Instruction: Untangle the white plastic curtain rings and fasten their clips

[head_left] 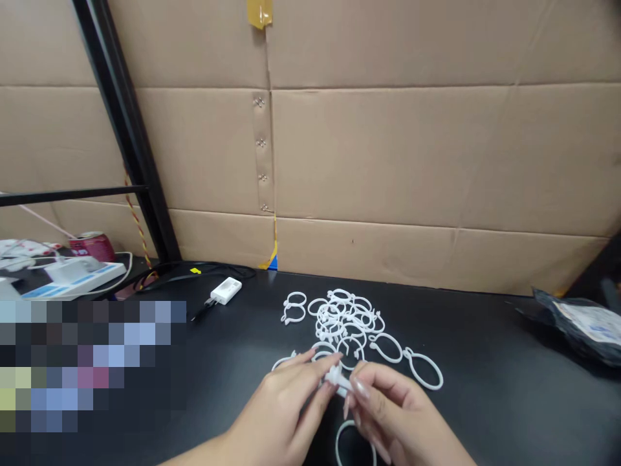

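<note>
My left hand and my right hand meet low in the view, fingers pinched on a small white plastic piece between them. Its exact shape is partly covered by the fingertips. Just below, a white ring shows near my right fingers; I cannot tell whether they touch it. Beyond my hands lies a loose pile of white plastic rings with small eyelets. Two rings trail off to the right of the pile, and a pair lies to its left. Another ring is partly hidden behind my left hand.
The black tabletop runs back to a cardboard wall. A white adapter with a cable lies at back left. Farther left are a power strip and a red can. A dark plastic bag lies far right.
</note>
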`<state>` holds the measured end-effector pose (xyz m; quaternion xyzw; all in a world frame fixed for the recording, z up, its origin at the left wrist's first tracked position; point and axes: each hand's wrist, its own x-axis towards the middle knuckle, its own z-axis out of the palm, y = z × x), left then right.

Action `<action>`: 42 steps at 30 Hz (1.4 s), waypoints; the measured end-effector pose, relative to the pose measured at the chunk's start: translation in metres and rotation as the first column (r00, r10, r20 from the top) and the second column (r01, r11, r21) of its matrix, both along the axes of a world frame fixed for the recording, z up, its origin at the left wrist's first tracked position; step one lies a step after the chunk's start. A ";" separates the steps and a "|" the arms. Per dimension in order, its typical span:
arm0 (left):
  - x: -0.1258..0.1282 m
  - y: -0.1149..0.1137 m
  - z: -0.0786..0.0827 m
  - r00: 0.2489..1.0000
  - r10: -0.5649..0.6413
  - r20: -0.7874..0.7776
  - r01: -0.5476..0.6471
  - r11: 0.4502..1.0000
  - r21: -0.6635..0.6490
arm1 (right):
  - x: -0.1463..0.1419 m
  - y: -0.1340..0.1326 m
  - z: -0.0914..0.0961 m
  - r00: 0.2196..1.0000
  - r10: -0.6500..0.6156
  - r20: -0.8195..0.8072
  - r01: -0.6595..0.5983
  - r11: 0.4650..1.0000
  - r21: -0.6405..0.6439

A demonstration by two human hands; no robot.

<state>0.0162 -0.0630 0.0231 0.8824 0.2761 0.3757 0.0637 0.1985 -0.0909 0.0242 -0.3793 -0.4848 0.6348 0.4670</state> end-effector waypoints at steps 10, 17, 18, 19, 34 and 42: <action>-0.010 0.019 -0.023 0.882 0.186 -0.433 -0.323 0.908 -0.268 | 0.050 0.017 0.027 0.651 -0.157 0.743 -0.202 0.907 0.369; -0.009 0.021 -0.037 0.957 0.067 -0.283 -0.155 0.941 -0.301 | 0.043 0.009 0.026 0.581 -0.022 0.813 -0.332 0.906 0.262; -0.008 0.022 -0.037 0.965 0.067 -0.255 -0.143 0.945 -0.294 | 0.044 0.009 0.028 0.589 -0.017 0.808 -0.333 0.906 0.262; -0.008 0.022 -0.036 0.971 0.070 -0.229 -0.138 0.945 -0.297 | 0.045 0.010 0.029 0.600 -0.020 0.799 -0.328 0.906 0.269; -0.015 0.042 -0.028 0.968 0.250 0.025 -0.230 0.920 -0.317 | 0.043 0.025 0.010 0.911 -0.094 0.402 0.066 0.994 0.084; -0.005 0.040 -0.013 0.893 0.218 0.394 0.038 0.835 -0.549 | 0.033 0.017 0.019 0.988 -0.061 0.140 0.065 0.998 -0.021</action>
